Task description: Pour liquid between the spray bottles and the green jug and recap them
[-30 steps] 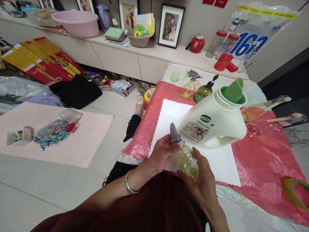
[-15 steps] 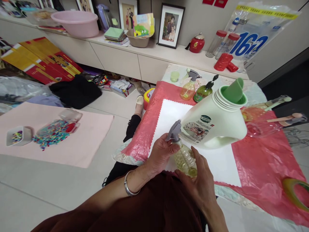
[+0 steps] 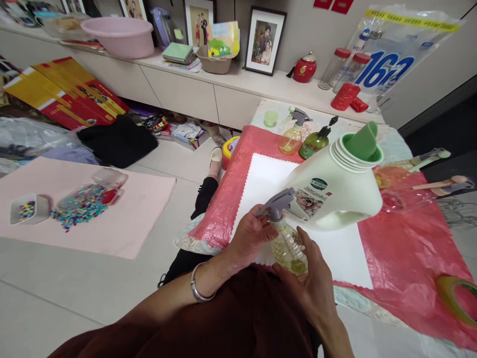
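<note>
A clear spray bottle (image 3: 288,246) with a grey trigger head (image 3: 278,203) is held between my two hands, over the near edge of a white sheet (image 3: 257,194). My left hand (image 3: 251,233) pinches it at the neck, just below the trigger head. Around the lower body wraps my right hand (image 3: 315,273). Yellowish liquid shows inside the bottle. Just beyond stands a large pale green detergent jug (image 3: 331,184) with a green cap piece (image 3: 363,141) in its mouth. My fingers hide part of the bottle's sides.
Behind the sheet stand another spray bottle (image 3: 291,136) and a green pump bottle (image 3: 315,141). On the right lie a pink clear bottle (image 3: 404,199) and a tape roll (image 3: 456,298) on red plastic (image 3: 410,248). Small colourful pieces (image 3: 80,206) are spread on a pink table at left.
The grey trigger head has turned so its nozzle points further right, towards the jug. Both hands stay on the bottle, nearly in the same place.
</note>
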### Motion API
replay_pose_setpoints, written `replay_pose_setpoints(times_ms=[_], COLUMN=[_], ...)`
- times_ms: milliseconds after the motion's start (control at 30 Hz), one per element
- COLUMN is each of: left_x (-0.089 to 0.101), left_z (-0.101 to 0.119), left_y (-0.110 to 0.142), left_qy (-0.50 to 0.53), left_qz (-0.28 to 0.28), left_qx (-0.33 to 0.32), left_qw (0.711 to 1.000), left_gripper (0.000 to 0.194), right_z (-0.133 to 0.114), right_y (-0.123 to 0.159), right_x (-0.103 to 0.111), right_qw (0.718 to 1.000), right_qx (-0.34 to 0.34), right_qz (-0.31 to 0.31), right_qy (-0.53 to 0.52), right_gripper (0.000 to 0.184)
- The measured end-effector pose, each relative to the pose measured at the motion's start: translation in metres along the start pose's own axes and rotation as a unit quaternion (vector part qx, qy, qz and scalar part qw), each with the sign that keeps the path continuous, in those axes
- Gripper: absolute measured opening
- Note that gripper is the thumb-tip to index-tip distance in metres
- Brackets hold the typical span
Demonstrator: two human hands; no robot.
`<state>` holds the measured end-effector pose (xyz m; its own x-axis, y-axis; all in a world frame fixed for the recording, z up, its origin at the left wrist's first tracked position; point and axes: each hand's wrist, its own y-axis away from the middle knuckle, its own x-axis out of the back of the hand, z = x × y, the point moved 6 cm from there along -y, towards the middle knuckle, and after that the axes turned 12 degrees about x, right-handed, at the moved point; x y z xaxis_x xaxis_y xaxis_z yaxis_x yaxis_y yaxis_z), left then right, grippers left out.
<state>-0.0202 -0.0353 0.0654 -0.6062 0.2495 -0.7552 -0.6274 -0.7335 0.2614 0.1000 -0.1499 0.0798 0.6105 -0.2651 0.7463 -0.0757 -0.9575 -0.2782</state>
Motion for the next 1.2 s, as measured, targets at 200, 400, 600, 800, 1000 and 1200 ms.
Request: replay_pose_setpoints(times_ms=[200,400,600,800,1000,1200], left_x=[0.001,-0.006,-0.004,-0.001,-0.006,-0.007], left_z=[0.001,0.002,-0.002,-0.003,0.000,-0.002], left_y=[-0.002,0.001,0.000,-0.002,0.000,0.002], left_qy=[0.012,0.005,-0.017,0.007,0.010,0.018], left_qz=[0.017,-0.014,-0.007,0.008,0.001,0.000], left_qx=[0.030,0.015,-0.014,0.024,0.025,0.052], left_qw=[0.999,1.000,1.000,1.000,1.000,0.999], left_gripper=[0.045,0.033,0.044,0.044,0.040,0.043], right_z=[-0.001,-0.001,-0.002,-0.002,-0.001,0.007], right_y=[0.002,0.001,0.002,0.003,0.004,0.009], right_x=[0.001,0.002,0.002,0.001,0.000,-0.008], right_qw=[1.000,0.999,1.000,0.999,0.998,0.992], right_qx=[0.000,-0.018,-0.002,-0.011,-0.034,-0.056], right_qz=[-0.005,-0.001,0.000,-0.007,-0.018,-0.040], right_qy=[-0.018,-0.036,-0.022,-0.037,-0.043,-0.108], right_gripper=[0.073,0.073,0.073,0.074,0.074,0.080])
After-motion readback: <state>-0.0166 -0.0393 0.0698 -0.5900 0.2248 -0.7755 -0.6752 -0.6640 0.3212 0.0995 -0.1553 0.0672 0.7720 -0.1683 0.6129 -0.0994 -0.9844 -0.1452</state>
